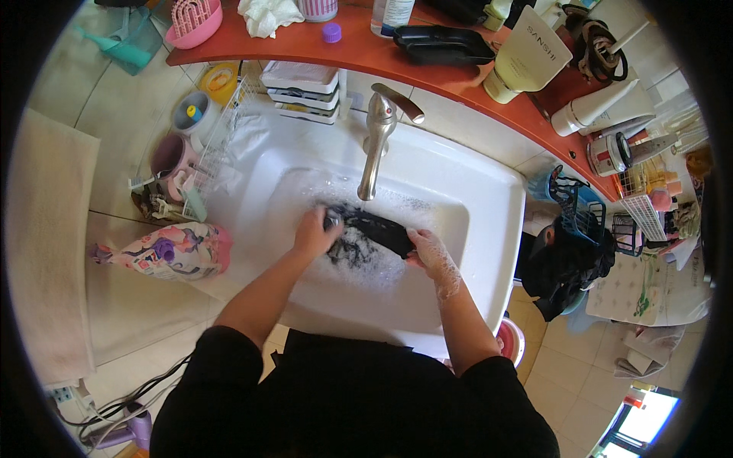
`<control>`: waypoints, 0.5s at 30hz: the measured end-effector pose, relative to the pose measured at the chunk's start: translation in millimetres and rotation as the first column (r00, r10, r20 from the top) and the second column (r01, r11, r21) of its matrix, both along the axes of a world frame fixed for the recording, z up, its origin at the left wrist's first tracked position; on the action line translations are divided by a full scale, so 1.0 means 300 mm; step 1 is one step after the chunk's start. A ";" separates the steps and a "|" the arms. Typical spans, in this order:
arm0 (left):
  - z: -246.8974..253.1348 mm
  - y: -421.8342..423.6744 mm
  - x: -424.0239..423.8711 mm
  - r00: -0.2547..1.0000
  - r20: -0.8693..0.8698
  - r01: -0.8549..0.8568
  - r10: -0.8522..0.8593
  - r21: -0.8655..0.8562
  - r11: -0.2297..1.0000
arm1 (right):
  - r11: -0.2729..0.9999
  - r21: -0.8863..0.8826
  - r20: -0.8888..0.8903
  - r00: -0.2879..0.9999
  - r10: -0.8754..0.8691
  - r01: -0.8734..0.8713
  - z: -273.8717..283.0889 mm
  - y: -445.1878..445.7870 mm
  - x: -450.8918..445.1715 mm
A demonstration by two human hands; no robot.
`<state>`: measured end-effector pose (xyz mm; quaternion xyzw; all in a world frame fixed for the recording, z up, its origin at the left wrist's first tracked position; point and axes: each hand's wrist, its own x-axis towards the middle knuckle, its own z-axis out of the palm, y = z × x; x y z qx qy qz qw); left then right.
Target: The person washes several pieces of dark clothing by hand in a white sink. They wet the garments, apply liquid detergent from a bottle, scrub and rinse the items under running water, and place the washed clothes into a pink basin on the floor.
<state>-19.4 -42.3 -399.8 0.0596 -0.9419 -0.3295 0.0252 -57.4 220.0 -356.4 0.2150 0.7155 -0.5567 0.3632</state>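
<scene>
Black cloth (381,229) is stretched between my two hands over the white washbasin (492,229). My left hand (314,233) is closed on its left end, low in the suds. At the cloth's right end, my right hand (425,252) pinches the edge between thumb and fingers, with foam on the wrist. Part of the black cloth lies below in sudsy water (395,275). The metal faucet (375,143) stands behind, its spout above the cloth. Whether water runs from it I cannot tell.
A floral detergent pouch (189,251) with a purple cap stands left of the basin. Cups and a wire rack (226,137) are behind it. A red-brown shelf (349,51) with bottles and tubes runs above the faucet. Black fabric (564,269) hangs at the right.
</scene>
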 end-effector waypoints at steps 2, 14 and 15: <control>-0.058 -0.091 0.023 0.959 0.070 0.271 -0.275 0.056 0.961 | 0.948 0.301 -0.368 0.904 0.216 -0.103 -0.108 0.040 0.022; 0.312 0.196 0.016 0.689 0.540 -0.605 -0.484 0.796 0.026 | 0.744 0.507 -0.786 0.121 0.606 -0.434 -0.330 -0.083 0.095; 0.344 0.193 0.030 0.717 0.508 -0.576 -0.478 0.818 0.004 | 0.783 0.273 -0.767 0.365 0.528 -0.558 -0.225 -0.094 0.085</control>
